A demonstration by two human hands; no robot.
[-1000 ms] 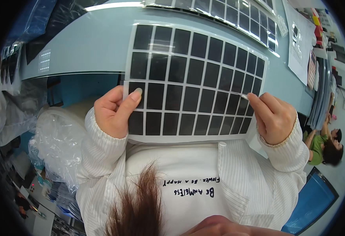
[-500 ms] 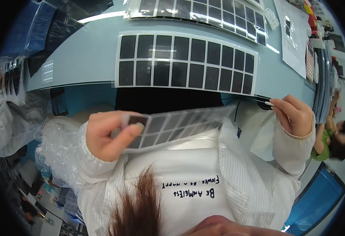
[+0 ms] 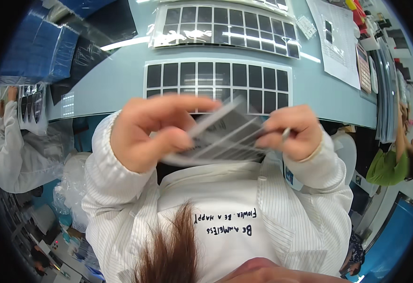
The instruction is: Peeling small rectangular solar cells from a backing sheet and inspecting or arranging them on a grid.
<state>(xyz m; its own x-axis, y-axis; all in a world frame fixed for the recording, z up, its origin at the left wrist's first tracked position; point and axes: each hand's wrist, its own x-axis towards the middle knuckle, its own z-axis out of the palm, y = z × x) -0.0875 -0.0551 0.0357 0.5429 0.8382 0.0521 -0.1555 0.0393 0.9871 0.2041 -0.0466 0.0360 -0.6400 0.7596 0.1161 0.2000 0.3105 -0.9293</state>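
Note:
A bendy clear sheet with grey rectangles and pale lines [image 3: 230, 134] hangs tilted before my chest, smeared by motion. My right hand [image 3: 296, 132] pinches its right end between thumb and fingers. A thin, pale, slender tool [image 3: 286, 134] also sticks out from that hand; its kind is unclear. My left hand [image 3: 157, 129] is at the sheet's left edge, thumb and fingers spread apart, blurred; whether the thumb touches the sheet cannot be made out. Beyond both hands, a sheet of dark rectangles in two rows [image 3: 218, 80] lies flat on the table, its near edge partly covered.
Further back lie more sheets of dark rectangles [image 3: 225, 28] in clear film. Blue wrapped packages [image 3: 36, 52] stand at the far left. To the right are a paper page [image 3: 333, 47] and a calculator [image 3: 363, 70]. Other people sit at both sides, one in a green top [image 3: 389, 165].
My right hand has come in from the right to grip the sheet. My left hand has moved up and right, its fingers opening from their pinch. The sheet has swung and tilted.

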